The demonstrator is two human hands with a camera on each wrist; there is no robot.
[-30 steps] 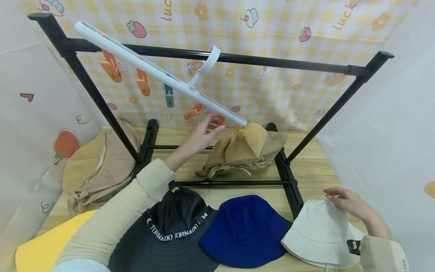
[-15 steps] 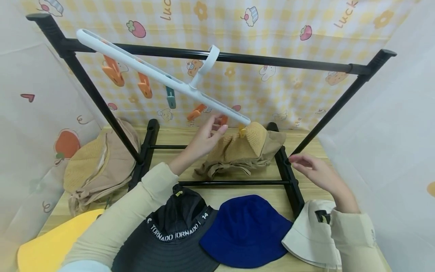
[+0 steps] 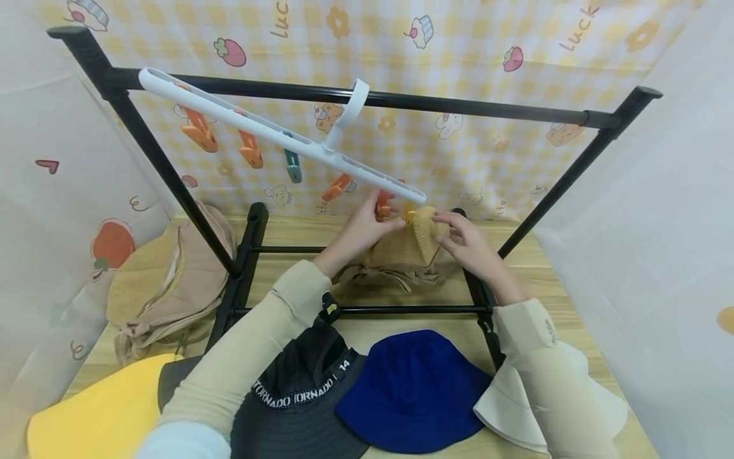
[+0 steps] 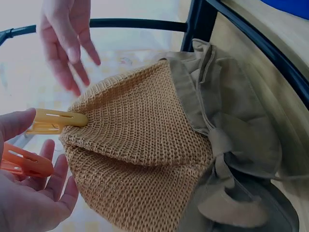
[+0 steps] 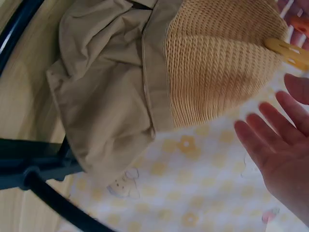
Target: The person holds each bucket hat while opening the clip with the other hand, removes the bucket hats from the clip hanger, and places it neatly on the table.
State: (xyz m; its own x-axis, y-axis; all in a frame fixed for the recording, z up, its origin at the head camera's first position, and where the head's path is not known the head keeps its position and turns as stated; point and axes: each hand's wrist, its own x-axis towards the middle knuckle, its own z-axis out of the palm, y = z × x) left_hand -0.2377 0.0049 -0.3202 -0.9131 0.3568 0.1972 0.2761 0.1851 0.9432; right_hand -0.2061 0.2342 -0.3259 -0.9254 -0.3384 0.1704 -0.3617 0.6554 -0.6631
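Note:
A tan straw-and-cloth hat [image 3: 395, 248] hangs by a yellow clip [image 4: 58, 120] from the low right end of a tilted white hanger [image 3: 309, 150]. My left hand [image 3: 367, 226] is beside the clip, its fingers loosely spread behind an orange clip [image 4: 26, 162]. In the left wrist view its thumb lies close to the yellow clip; whether it touches is unclear. My right hand [image 3: 470, 245] is at the right of the hat's crown, fingers extended. In the right wrist view, a gap shows between the fingers [image 5: 263, 135] and the straw crown [image 5: 217, 63].
A black rack [image 3: 493, 108] carries the hanger, with more orange clips [image 3: 250, 153] and a green clip [image 3: 293, 167]. In front lie yellow [image 3: 94, 408], black [image 3: 304, 408], navy [image 3: 418, 395] and off-white [image 3: 516, 408] hats. Another tan hat [image 3: 172, 280] sits at the left.
My right hand has moved from the off-white hat up and left to the tan hat. My left hand has shifted slightly right towards the yellow clip. The hanger's left end has dropped a little.

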